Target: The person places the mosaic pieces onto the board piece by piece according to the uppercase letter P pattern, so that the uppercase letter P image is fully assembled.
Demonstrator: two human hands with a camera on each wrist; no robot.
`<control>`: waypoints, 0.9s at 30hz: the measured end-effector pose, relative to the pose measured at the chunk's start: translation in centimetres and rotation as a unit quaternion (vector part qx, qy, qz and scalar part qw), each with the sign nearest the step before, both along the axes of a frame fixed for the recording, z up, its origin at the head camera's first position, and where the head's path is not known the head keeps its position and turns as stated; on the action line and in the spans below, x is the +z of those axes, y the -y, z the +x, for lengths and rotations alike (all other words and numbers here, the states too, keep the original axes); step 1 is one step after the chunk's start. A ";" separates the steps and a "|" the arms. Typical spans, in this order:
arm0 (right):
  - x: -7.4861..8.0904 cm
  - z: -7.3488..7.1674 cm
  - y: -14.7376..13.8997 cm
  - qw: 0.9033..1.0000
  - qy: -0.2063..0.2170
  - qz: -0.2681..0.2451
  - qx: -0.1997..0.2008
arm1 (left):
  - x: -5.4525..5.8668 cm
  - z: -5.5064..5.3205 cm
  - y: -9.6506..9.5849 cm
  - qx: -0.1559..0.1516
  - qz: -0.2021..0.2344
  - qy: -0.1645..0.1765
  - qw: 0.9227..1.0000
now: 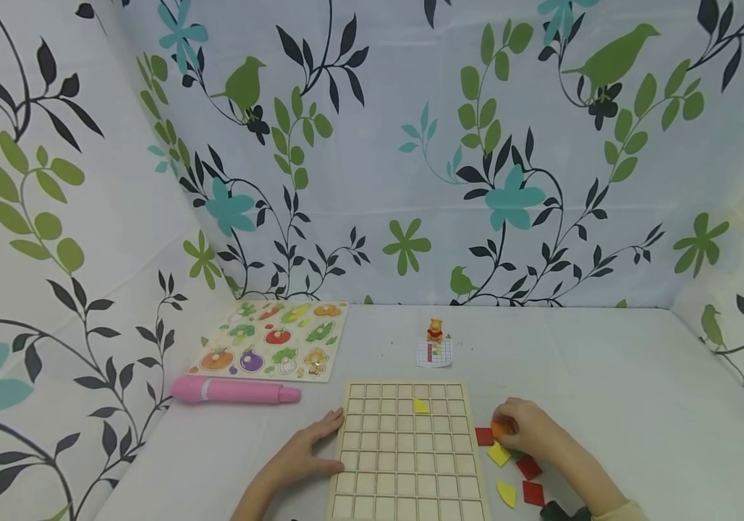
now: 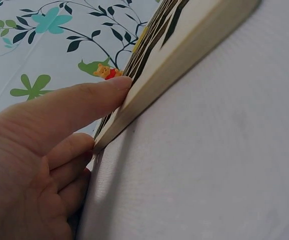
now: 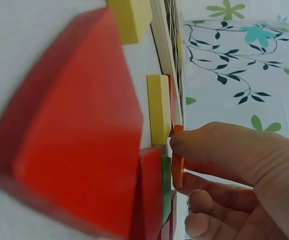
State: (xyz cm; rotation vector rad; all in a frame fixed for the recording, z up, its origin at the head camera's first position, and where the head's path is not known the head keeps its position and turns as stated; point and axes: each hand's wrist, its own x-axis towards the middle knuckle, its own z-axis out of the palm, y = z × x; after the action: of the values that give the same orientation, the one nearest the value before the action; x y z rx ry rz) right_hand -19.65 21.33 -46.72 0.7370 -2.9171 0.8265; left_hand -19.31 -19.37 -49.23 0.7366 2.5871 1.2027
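White bench (image 1: 606, 376) under everything; clock read from the middle of the grid board (image 1: 404, 441), top of the head view as twelve. Nearest: board's six o'clock edge runs out of frame, so full row count unknown. Dark object (image 1: 557, 513) near four, also cropped, identity unclear.

Hands: left hand (image 1: 307, 450) at nine, fingers loose, touching the board's side, grasping nothing. Right hand (image 1: 533, 428) at three, pinching an orange piece (image 3: 177, 172) just beside the board; fingers cover much of its outline, and whether it clears the bench I cannot tell.

Close about that hand, three to four: red pieces (image 1: 529, 467), yellow pieces (image 1: 499, 454), and a green piece (image 3: 166, 190), mostly hidden in the head view.

Progress: one yellow square (image 1: 421, 406) sits in a cell just past twelve; other visible cells bare. Judged an early stage, orange and loose pieces yet to be placed.

Farther: pink microphone-shaped toy (image 1: 242, 391) between nine and ten; vegetable picture board (image 1: 268, 340) about ten. Small bear figure (image 1: 435, 331) past twelve, by a gridded card (image 1: 445, 354) with coloured squares, too small to read surely. Last, leaf-and-bird cloth (image 1: 372, 145).
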 end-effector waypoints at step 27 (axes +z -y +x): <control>0.8 0.0 0.1 0.998 -0.038 -0.045 0.013 | 0.0 -0.1 -0.1 -0.003 -0.002 0.006 1.000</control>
State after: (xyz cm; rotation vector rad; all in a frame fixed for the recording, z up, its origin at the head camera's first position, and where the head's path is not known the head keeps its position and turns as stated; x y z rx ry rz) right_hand -19.67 21.24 -45.91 0.7821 -2.7891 0.9041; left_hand -19.45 -19.29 -49.21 0.7342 2.5753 1.1956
